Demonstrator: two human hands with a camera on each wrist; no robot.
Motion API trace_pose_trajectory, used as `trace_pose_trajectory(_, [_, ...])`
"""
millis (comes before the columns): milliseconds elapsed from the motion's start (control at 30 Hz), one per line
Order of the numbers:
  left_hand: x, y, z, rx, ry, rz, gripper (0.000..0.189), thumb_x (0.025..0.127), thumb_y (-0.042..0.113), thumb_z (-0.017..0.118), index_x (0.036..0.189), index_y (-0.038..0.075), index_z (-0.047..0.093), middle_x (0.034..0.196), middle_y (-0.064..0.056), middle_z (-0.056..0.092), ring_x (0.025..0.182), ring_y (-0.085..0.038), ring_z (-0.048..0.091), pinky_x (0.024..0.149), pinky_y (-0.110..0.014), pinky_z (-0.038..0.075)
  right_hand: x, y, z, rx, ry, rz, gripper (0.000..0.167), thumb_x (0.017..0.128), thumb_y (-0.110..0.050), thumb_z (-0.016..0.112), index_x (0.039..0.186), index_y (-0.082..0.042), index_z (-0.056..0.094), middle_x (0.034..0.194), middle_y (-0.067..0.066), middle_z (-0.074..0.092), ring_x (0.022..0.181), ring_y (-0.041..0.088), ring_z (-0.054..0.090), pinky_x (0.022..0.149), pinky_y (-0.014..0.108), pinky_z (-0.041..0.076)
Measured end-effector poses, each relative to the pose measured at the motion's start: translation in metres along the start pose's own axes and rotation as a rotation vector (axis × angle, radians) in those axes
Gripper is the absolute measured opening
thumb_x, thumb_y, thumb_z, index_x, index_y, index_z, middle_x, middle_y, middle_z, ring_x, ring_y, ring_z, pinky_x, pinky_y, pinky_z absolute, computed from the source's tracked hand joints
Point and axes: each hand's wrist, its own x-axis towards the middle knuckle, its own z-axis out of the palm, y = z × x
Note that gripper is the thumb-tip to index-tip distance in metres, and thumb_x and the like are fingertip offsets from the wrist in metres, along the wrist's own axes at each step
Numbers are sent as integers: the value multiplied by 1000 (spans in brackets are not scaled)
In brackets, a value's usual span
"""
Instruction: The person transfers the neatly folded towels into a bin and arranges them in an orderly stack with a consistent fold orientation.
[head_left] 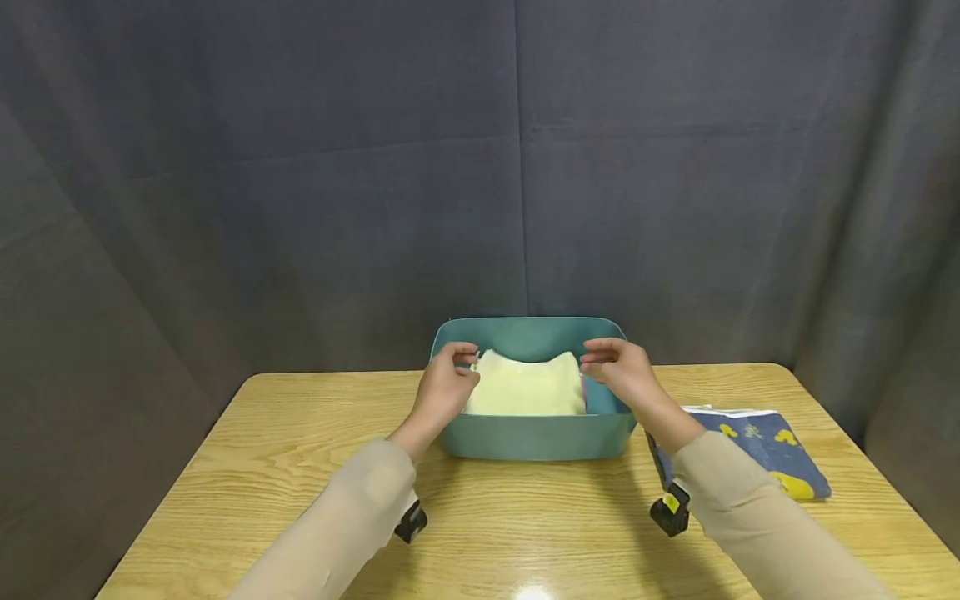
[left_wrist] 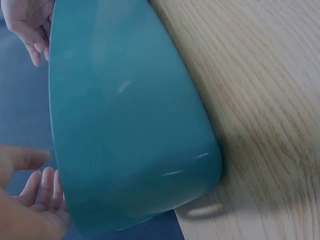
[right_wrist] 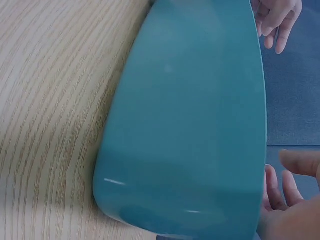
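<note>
A pale yellow cloth [head_left: 527,385] lies inside a teal plastic bin [head_left: 536,437], its upper edge sagging between two raised corners. Over the bin's left end is my left hand [head_left: 444,385], fingers bent loosely, near the cloth's left corner. My right hand [head_left: 626,379] hovers at the right end, a small gap from the cloth. In the left wrist view the thumb and fingers of the left hand [left_wrist: 35,205] stand apart with nothing visible between them. The right wrist view shows the right hand [right_wrist: 295,205] likewise, beyond the bin's wall [right_wrist: 185,120], which hides the cloth.
A folded blue cloth [head_left: 772,446] with yellow patterns lies on the wooden table [head_left: 525,517], right of the bin, partly behind my right forearm. Dark grey curtains [head_left: 375,208] hang behind the table and along both sides.
</note>
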Motion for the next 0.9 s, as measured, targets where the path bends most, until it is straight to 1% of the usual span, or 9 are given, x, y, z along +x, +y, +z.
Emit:
trace_pose_trajectory(167, [-3, 2, -3, -27, -23, 8, 34, 93, 1, 61, 127, 4, 60, 115, -11, 64, 103, -25, 61, 82, -39, 53, -2, 0, -5, -4, 4, -11, 43, 97, -6, 60, 137, 6, 51, 125, 24, 59, 115, 36, 57, 92, 38, 51])
trace_pose_trajectory(233, [-5, 4, -3, -31, -33, 23, 33, 93, 3, 62, 126, 4, 60, 114, -10, 64, 104, -25, 61, 82, -38, 53, -2, 0, -7, -3, 11, -13, 42, 97, -7, 60, 137, 5, 52, 125, 24, 60, 114, 35, 58, 89, 36, 52])
trace_pose_trajectory(367, [-12, 12, -3, -37, -69, 84, 32, 95, 5, 62, 126, 5, 60, 113, -10, 65, 103, -26, 61, 82, -39, 53, -5, -2, -11, 7, 24, -20, 41, 98, -8, 61, 135, 5, 53, 126, 23, 60, 112, 33, 59, 83, 29, 53])
trace_pose_trajectory(467, [-16, 17, -1, -32, -92, 118, 31, 96, 8, 63, 126, 6, 61, 112, -9, 66, 101, -25, 62, 78, -37, 53, -8, -5, -14, 19, 23, -26, 40, 98, -9, 60, 136, 4, 53, 128, 23, 60, 112, 31, 59, 82, 26, 52])
trace_pose_trajectory(567, [-21, 21, 2, -22, -104, 139, 29, 96, 10, 63, 125, 7, 62, 110, -6, 67, 100, -24, 63, 73, -33, 53, -13, -7, -16, 31, 22, -37, 40, 98, -9, 60, 136, 3, 53, 128, 23, 60, 111, 30, 60, 82, 25, 53])
trace_pose_trajectory(667, [-24, 25, 6, -25, -116, 159, 29, 96, 11, 63, 124, 7, 64, 109, -5, 68, 100, -25, 64, 71, -33, 53, -18, -10, -17, 36, 30, -57, 39, 99, -11, 60, 135, 2, 54, 126, 23, 60, 111, 29, 60, 82, 26, 53])
trace_pose_trajectory(700, [-25, 26, 7, -26, -122, 163, 29, 96, 12, 63, 124, 7, 64, 108, -4, 68, 100, -25, 64, 72, -33, 53, -20, -10, -18, 36, 34, -64, 38, 99, -11, 60, 135, 2, 54, 126, 23, 61, 110, 28, 61, 82, 26, 53])
trace_pose_trajectory(833, [-30, 30, 11, -37, -144, 181, 27, 96, 13, 64, 123, 10, 65, 108, -3, 68, 100, -24, 63, 75, -34, 52, -27, -9, -22, 30, 50, -83, 36, 100, -12, 59, 133, 1, 56, 124, 22, 61, 103, 18, 63, 82, 25, 53])
trace_pose_trajectory(900, [-32, 32, 12, -44, -153, 189, 26, 96, 14, 64, 122, 11, 66, 108, -2, 68, 100, -23, 63, 77, -34, 52, -30, -8, -26, 32, 55, -91, 36, 100, -13, 58, 133, 0, 56, 124, 22, 62, 101, 16, 63, 81, 25, 53])
